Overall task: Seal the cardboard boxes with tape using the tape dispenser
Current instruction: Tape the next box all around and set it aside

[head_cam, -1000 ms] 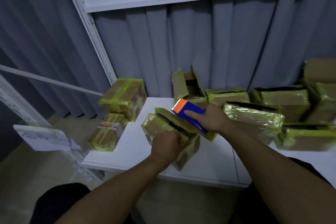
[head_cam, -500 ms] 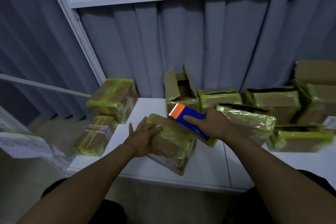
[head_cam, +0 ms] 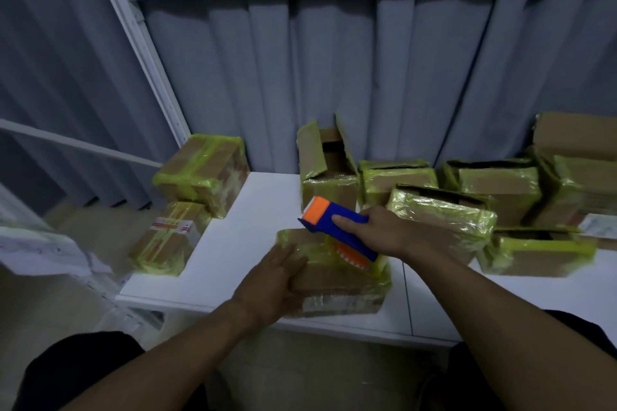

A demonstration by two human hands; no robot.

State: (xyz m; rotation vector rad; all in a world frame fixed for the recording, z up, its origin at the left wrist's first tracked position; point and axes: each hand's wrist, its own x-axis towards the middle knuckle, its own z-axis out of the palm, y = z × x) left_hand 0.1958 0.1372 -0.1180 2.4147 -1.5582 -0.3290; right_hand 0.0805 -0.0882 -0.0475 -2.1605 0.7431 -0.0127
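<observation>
A cardboard box (head_cam: 337,280) wrapped in yellow-green tape lies flat near the front edge of the white table (head_cam: 233,243). My left hand (head_cam: 270,280) rests on its left side with fingers laid flat over the top. My right hand (head_cam: 377,232) grips a blue and orange tape dispenser (head_cam: 337,227) just above the box's top; its orange toothed end points up and left, and its lower end sits at the box's right part.
Several taped boxes crowd the table's back and right; one box (head_cam: 325,170) behind stands with its flaps open. Two taped boxes (head_cam: 203,172) (head_cam: 170,237) are stacked off the table's left end. A white shelf post (head_cam: 143,53) and grey curtain stand behind.
The box was tilted up in my left hand; now it lies flat on the table. My left hand shifted from under it to its left top side. The dispenser stayed over it.
</observation>
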